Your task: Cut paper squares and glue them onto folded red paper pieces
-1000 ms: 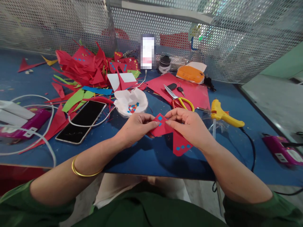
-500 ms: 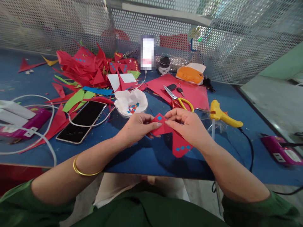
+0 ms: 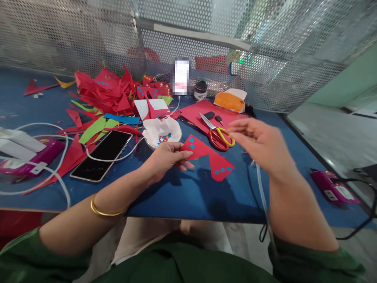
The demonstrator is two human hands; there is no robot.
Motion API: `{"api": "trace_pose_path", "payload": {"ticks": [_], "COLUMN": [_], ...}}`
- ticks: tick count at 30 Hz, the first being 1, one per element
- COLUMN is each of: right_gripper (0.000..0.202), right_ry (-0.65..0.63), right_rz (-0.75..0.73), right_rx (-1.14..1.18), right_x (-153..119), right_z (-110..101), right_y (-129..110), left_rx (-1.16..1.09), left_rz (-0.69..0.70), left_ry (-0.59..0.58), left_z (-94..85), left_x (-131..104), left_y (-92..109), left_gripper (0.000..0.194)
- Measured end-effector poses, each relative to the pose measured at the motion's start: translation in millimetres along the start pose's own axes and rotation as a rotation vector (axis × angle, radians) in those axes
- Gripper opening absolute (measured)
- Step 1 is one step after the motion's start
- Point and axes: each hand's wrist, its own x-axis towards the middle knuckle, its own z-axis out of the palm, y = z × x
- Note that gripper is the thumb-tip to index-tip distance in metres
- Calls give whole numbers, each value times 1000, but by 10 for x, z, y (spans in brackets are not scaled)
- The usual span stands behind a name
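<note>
**Clamping a red cutout in the left hand, right hand out beside the scissors**

Holds a red paper cutout [image 3: 203, 151] by its left end in the left hand [image 3: 167, 161], with fingers [image 3: 189, 166] clamped on it and thumb on top. Holds it mid-scene, above the near part of the blue surface [image 3: 176, 200], with a dark shadow beneath. Two blue squares [image 3: 191, 140] at the cutout's left end, three more in a row on its right lobe.

Reaches the right hand [image 3: 259, 145] out to the right of the cutout, fingertips just beside the red-and-yellow-handled scissors [image 3: 216, 129]. Cannot tell whether touching (too blurred), nor whether thumb and fingers apart or together. Beneath that hand, a clear tube-like strip [image 3: 260, 188] down toward the near edge.

Under the scissors' blades, a large red sheet [image 3: 191, 113], also with a key [image 3: 219, 120] on it. Just left of the sheet, a bowl lined with white paper [image 3: 149, 126], with small blue, red and white bits [image 3: 164, 138] inside. Farther left, a dark phone [image 3: 106, 151] lying flat beneath a white cable [image 3: 101, 160].

At far left, a heap of red paper scraps [image 3: 103, 94]; at far middle, a bright upright screen [image 3: 181, 74]; to its right, an orange packet [image 3: 229, 102]. Behind everything, a perforated metal panel [image 3: 188, 45].
</note>
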Motion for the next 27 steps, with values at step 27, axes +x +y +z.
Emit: {"api": "trace_pose_path", "payload": {"ticks": [27], "right_gripper": [20], "right_ry": [183], "right_rz": [21], "right_rx": [-585], "right_x": [-37], "right_z": [-678], "right_y": [847], "left_rx": [-204], "left_rz": [102], "left_ry": [60], "left_z": [-46], "left_x": [-29], "left_y": [35], "left_gripper": [8]}}
